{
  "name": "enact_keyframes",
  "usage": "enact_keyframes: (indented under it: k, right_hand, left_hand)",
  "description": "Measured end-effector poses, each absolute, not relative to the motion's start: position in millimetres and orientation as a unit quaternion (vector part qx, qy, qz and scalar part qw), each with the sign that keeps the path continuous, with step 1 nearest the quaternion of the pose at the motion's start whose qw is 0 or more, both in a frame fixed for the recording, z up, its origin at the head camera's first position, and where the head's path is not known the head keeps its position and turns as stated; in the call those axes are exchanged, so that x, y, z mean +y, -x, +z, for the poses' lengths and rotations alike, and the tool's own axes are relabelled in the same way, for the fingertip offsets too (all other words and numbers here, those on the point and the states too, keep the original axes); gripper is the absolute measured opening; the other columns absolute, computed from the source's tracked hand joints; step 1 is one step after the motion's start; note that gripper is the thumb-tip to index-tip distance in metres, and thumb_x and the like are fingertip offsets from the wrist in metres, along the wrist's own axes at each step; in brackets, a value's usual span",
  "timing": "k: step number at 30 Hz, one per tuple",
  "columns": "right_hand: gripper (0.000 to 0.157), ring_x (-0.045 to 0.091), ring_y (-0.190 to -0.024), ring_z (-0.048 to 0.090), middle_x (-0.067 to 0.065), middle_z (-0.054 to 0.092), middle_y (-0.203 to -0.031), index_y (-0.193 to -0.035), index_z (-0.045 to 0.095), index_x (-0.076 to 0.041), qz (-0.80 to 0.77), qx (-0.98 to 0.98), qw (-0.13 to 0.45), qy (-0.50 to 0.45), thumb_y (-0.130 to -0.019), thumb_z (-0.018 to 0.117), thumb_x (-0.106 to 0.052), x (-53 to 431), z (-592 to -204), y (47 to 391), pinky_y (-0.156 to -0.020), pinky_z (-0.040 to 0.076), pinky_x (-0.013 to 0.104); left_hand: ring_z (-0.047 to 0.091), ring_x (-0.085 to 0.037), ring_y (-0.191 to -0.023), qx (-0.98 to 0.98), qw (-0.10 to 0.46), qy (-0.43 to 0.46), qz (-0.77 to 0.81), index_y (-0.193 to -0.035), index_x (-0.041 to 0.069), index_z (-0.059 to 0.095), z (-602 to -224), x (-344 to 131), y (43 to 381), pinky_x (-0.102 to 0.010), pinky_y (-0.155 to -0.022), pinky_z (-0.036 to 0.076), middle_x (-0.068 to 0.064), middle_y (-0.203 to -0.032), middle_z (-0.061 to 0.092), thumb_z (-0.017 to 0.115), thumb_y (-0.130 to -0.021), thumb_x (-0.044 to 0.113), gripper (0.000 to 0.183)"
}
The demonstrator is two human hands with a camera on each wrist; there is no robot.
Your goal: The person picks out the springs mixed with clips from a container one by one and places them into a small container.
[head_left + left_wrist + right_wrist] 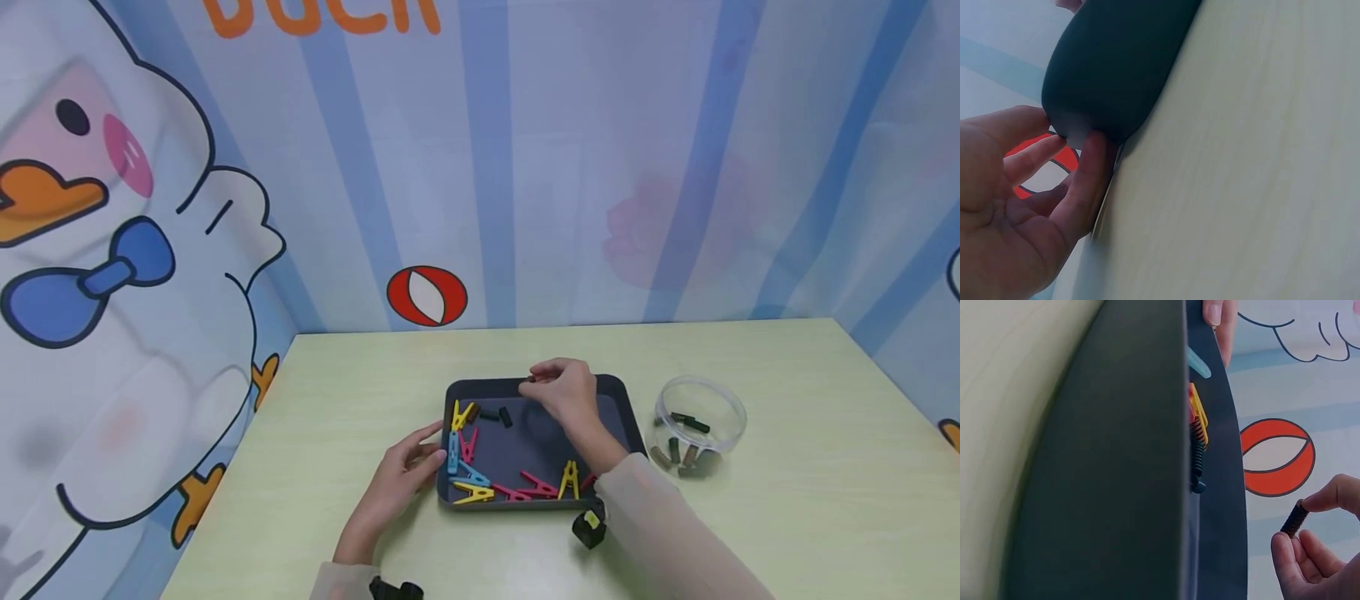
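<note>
A dark grey rectangular tray (547, 442) lies on the table. My left hand (401, 475) grips its left side, the thumb (1088, 187) against the wall. My right hand (566, 396) is over the tray's far side, pinching a small dark ribbed cylinder (1295, 519) between thumb and fingertips. Along the left and near sides of the tray lie several clothespins, among them a yellow clothespin (474, 493), a blue clothespin (453, 454) and a pink clothespin (538, 483). Near the far left corner are a few dark ribbed cylinders (506, 417).
To the right of the tray stands a clear round container (738, 421) holding several more dark cylinders (690, 422). Beyond the pale wooden table (810, 392) hangs a printed cartoon backdrop (555, 167).
</note>
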State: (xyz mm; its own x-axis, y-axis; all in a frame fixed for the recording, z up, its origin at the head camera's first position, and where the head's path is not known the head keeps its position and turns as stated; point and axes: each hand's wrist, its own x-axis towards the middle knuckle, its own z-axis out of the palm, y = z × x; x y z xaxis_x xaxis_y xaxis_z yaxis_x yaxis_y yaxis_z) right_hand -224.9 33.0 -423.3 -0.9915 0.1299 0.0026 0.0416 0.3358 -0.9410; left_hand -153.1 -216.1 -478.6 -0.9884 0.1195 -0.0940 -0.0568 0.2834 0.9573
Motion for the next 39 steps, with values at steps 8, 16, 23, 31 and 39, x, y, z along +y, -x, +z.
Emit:
enact_keyframes:
  k: [8, 16, 23, 31, 39]
  right_hand:
    - [0.023, 0.024, -0.083, 0.067, 0.011, 0.073, -0.091, -0.100, 0.076, -0.002, 0.575, -0.816, 0.040, 0.042, -0.079, 0.080, -0.010, 34, -415, 221, -0.075, 0.057, 0.038]
    - [0.022, 0.025, -0.085, 0.067, 0.011, 0.073, -0.092, -0.101, 0.075, -0.001, 0.577, -0.816, 0.036, 0.024, -0.080, 0.079, -0.007, 39, -408, 218, -0.076, 0.057, 0.039]
    - [0.023, 0.024, -0.085, 0.066, 0.010, 0.072, -0.092, -0.101, 0.076, -0.003, 0.574, -0.818, 0.032, 0.018, -0.079, 0.080, -0.007, 42, -402, 216, -0.079, 0.057, 0.041]
    - [0.022, 0.023, -0.084, 0.066, 0.007, 0.072, -0.089, -0.100, 0.076, -0.004, 0.569, -0.822, 0.030, 0.014, -0.078, 0.081, -0.009, 42, -399, 213, -0.079, 0.056, 0.042]
    - [0.021, 0.022, -0.083, 0.066, 0.007, 0.072, -0.087, -0.100, 0.076, -0.004, 0.576, -0.817, 0.024, 0.008, -0.079, 0.079, -0.007, 42, -395, 211, -0.077, 0.057, 0.039]
  left_hand:
    - [0.064, -0.031, -0.111, 0.797, 0.072, -0.018, 0.599, -0.148, 0.013, 0.049, -476, -216, 152, -0.039, -0.088, 0.057, -0.020, -0.130, 0.060, 0.062, -0.100, 0.018, 0.049]
    - [0.063, -0.032, -0.113, 0.799, 0.074, -0.023, 0.596, -0.148, 0.013, 0.049, -479, -216, 154, -0.038, -0.089, 0.056, -0.020, -0.132, 0.059, 0.061, -0.101, 0.018, 0.049]
    - [0.063, -0.031, -0.114, 0.802, 0.076, -0.021, 0.592, -0.148, 0.014, 0.049, -480, -217, 154, -0.038, -0.090, 0.056, -0.019, -0.132, 0.059, 0.061, -0.101, 0.019, 0.049]
    - [0.063, -0.030, -0.112, 0.800, 0.077, -0.018, 0.595, -0.148, 0.013, 0.049, -481, -217, 154, -0.037, -0.088, 0.057, -0.019, -0.130, 0.060, 0.062, -0.100, 0.019, 0.049]
    - [0.064, -0.031, -0.110, 0.790, 0.077, -0.023, 0.607, -0.148, 0.010, 0.048, -479, -218, 153, -0.040, -0.087, 0.057, -0.020, -0.127, 0.061, 0.061, -0.101, 0.016, 0.050]
